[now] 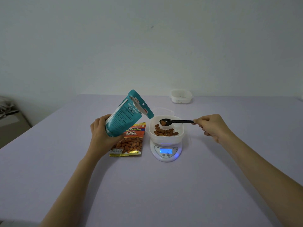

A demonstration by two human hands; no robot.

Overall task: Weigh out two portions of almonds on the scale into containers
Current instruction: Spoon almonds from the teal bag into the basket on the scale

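1. While the lavender table (164, 185) takes up the whole lower view, everything you work with sits near its middle.
2. Teal pouch (126, 115): your left hand (101, 131) grips its lower end, fingers wrapped round it. It is lifted and tilted, with the opened top corner over the left rim of the near container.
3. Orange bag (131, 141), labelled salted almonds, lies flat on the table under and just beside the pouch, left of the scale.
4. White scale (165, 153): round, with its display (166, 151) lit blue. The digits are too blurred to read for sure.
5. Near container (181, 130): white, seated on the scale's platform, with a loose single layer of almonds (164, 131) across its floor.
6. Far container (181, 96): white, at the table's back edge, well apart from the scale. There is a small dark bit inside, but what it is cannot be told.
7. Black spoon (178, 121): your right hand (211, 126) pinches the handle tip and holds the bowl level above the near container.
8. Spoon almonds (163, 123): brown, one or two lying in the bowl.
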